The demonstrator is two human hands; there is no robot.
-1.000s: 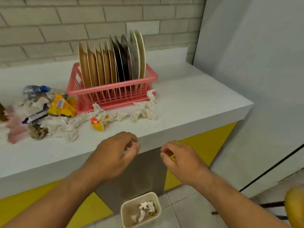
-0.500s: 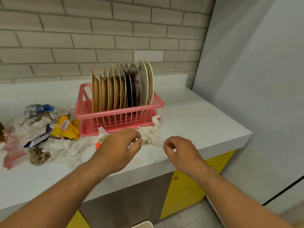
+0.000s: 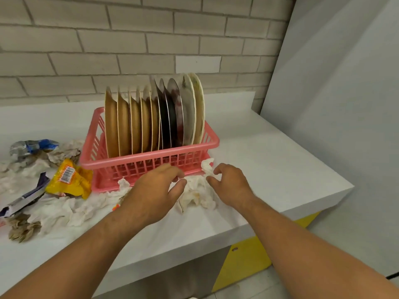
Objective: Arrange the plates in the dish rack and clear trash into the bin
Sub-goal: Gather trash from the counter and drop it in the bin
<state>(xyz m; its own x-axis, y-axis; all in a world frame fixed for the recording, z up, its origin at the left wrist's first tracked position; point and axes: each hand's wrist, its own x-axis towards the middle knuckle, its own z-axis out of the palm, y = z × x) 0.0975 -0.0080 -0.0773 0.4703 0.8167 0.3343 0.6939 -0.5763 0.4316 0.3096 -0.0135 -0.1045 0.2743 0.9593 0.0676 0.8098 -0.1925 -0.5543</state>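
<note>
A pink dish rack [image 3: 149,160] stands on the white counter [image 3: 269,160] and holds several plates [image 3: 151,119] upright: brown ones at the left, dark and pale ones at the right. A crumpled white tissue [image 3: 196,193] lies against the rack's front right corner. My left hand [image 3: 153,190] reaches over the tissue's left side, its loosely curled fingertips touching it. My right hand [image 3: 231,184] is at the tissue's right side and pinches a tuft of it between thumb and forefinger. The bin is out of view.
More trash litters the counter to the left: a yellow wrapper [image 3: 69,180], a blue foil wrapper [image 3: 32,146], a purple-white packet [image 3: 26,197], brown paper [image 3: 21,229] and several white tissues [image 3: 64,210]. A brick wall runs behind, a grey wall at the right, and yellow cabinet fronts [image 3: 244,264] below.
Both hands moved forward from the counter's edge onto the counter and reached the tissue by the rack. My view tilted up, so the bin on the floor dropped out of sight.
</note>
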